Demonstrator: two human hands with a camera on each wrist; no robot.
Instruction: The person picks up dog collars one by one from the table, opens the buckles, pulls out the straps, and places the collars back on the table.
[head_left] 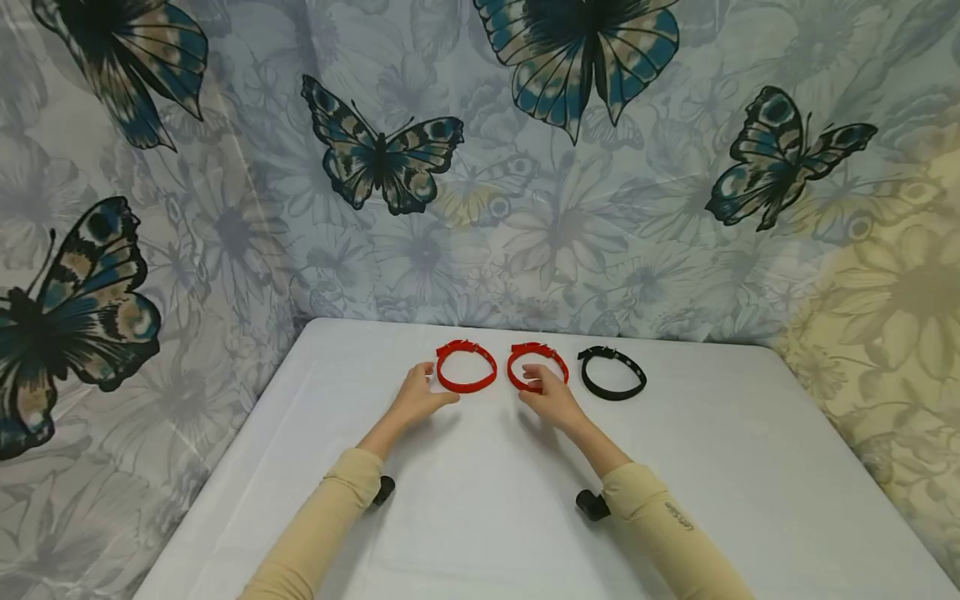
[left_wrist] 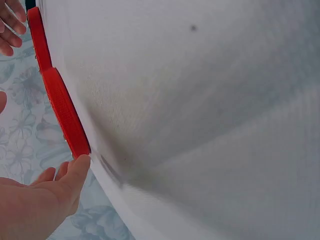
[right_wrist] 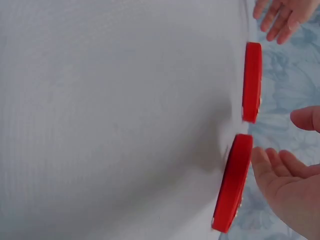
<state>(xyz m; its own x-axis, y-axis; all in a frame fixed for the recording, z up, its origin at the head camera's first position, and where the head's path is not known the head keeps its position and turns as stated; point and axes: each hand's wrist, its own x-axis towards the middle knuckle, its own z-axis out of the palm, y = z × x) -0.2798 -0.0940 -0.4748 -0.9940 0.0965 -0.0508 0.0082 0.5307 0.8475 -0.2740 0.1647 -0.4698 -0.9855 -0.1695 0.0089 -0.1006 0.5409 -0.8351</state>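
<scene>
Two red buckled collars lie as loops in a row with a black collar [head_left: 613, 395] at the right end. My left hand [head_left: 422, 400] is beside the left red collar [head_left: 467, 387], fingers spread and nothing in its grip. In the left wrist view its fingertips come right to the end of that red collar [left_wrist: 66, 112]. My right hand [head_left: 553, 400] hovers over the near side of the middle red collar [head_left: 512, 367], thumb and fingers apart. The right wrist view has its fingertips close beside this red band [right_wrist: 234, 182].
The collars lie toward the far edge of a white-covered table [head_left: 480, 517]. Behind it hangs a butterfly-print cloth [head_left: 525, 250], which also runs down the left side. A small black device [head_left: 592, 505] sits at each wrist, below beige sleeves [head_left: 667, 525].
</scene>
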